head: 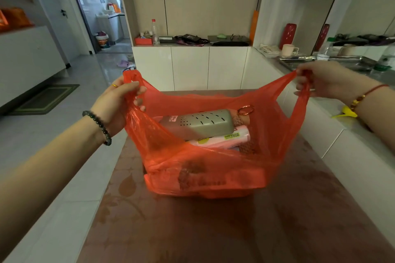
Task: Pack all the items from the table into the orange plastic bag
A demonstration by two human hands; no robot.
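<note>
**Desk:** What does the frame show, biggest thing first?

**Photographer:** A long brown table with a glossy leaf-patterned top [213,230] runs away from the wearer toward white cabinets. On it stands the thin translucent orange plastic bag [203,168], its base resting on the tabletop, its mouth pulled wide. No loose items lie on the part of the table in view; the stretch behind the bag is hidden.

**Desk:** And inside?

**Photographer:** A grey-green oblong plastic case with rows of slots [198,124] lies on top, across a pink roll with a yellow-green label [222,140]. Beside the case's far end sits a small copper-coloured ring [245,110] on something brownish and textured that I cannot identify.

**Desk:** The hands?

**Photographer:** The left hand [119,102], beaded bracelet at the wrist, is closed around the left handle loop. The right hand [318,81], red cord at the wrist, pinches the right handle loop between fingers and thumb. Both loops are stretched outward and up.

**Desk:** So the packing looks finished. How is this step done well?

**Photographer:** In my judgement, bring the two handles together evenly above the middle, keeping the base flat on the table, so the long case does not tip out. The film is thin; a slow, balanced pull seems wiser than a sharp tug on one side.
</note>
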